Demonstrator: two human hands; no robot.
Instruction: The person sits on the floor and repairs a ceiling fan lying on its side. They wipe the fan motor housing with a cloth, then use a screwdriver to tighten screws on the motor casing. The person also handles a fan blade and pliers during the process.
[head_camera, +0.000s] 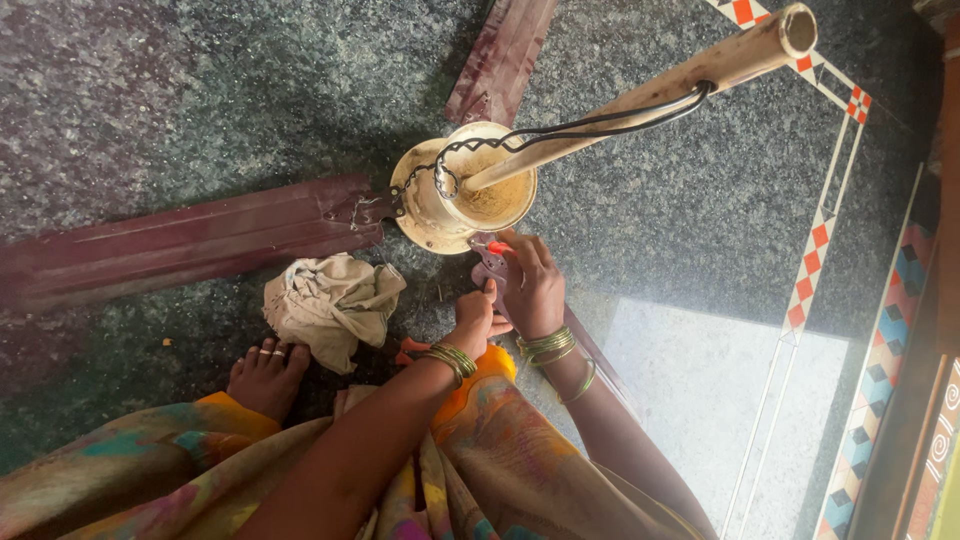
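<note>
A ceiling fan lies on the dark stone floor. Its dusty cream motor housing (440, 205) faces up, with a down rod (640, 95) and black wires (580, 125) running to the upper right. Both my hands are just below the housing, at the metal bracket (487, 255) of the near maroon blade (595, 355). My right hand (535, 285) grips a small red-handled tool (497, 247) against that bracket. My left hand (478, 318) is curled shut on the blade's end beside it. Green bangles sit on both wrists.
A long maroon blade (180, 240) stretches left and another (500, 55) points up. A crumpled beige cloth (330, 305) lies by my bare foot (268, 372). An orange-handled tool (408, 352) pokes out under my left wrist. Patterned tile borders (820, 240) run along the right.
</note>
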